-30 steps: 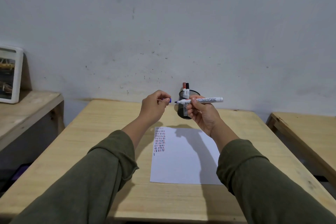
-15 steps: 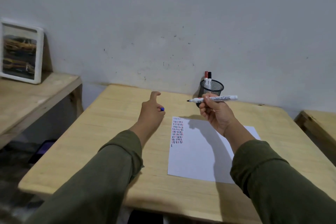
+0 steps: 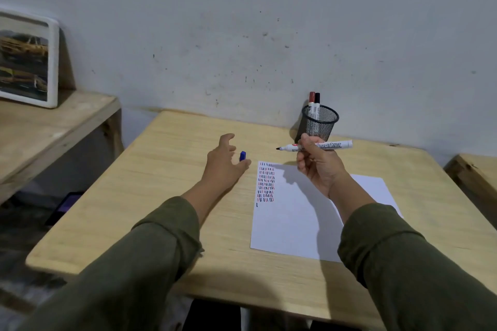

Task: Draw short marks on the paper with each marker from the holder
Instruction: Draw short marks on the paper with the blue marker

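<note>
Uncapped white marker [image 3: 320, 145] held level above paper [image 3: 293, 212].

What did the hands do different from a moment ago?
The left hand lowered toward the table and opened, letting go of the blue cap. The right hand still holds the uncapped marker sideways above the paper. Two markers stay in the holder.

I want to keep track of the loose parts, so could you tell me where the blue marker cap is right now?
The blue cap sits on the wooden table at the left hand fingertips, left of the paper.
</note>
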The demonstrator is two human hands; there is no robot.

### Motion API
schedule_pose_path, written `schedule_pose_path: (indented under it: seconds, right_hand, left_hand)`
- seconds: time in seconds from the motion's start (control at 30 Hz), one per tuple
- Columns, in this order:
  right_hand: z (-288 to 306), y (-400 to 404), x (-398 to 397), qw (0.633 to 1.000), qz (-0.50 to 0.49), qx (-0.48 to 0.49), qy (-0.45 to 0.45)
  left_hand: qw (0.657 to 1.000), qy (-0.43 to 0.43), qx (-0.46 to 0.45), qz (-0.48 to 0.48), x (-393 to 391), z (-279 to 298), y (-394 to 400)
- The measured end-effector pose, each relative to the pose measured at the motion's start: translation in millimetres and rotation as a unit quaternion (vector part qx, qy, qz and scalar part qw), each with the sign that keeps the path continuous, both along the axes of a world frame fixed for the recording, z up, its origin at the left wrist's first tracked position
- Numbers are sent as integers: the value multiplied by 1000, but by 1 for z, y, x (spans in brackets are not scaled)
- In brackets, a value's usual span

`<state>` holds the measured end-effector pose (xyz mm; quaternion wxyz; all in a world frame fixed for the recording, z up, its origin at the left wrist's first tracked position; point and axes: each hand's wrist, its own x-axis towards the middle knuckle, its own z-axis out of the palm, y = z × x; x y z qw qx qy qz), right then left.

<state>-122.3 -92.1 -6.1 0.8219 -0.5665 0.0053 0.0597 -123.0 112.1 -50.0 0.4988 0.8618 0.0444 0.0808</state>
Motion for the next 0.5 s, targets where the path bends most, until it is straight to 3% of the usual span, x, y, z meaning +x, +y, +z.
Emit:
schedule_pose_path:
  seconds: [0.13, 0.33, 0.5]
  right_hand:
    - [-7, 2, -15, 999, -9, -35, 8]
    - [-17, 12, -42, 996, -11, -86, 26]
    - [-27, 17, -65, 985, -10, -171, 9]
  left_hand:
    - [998, -39, 47, -19, -32, -1, -1]
    - [982, -6, 146, -118, -79, -14, 4]
    - [964, -23, 221, -144, -88, -16, 5]
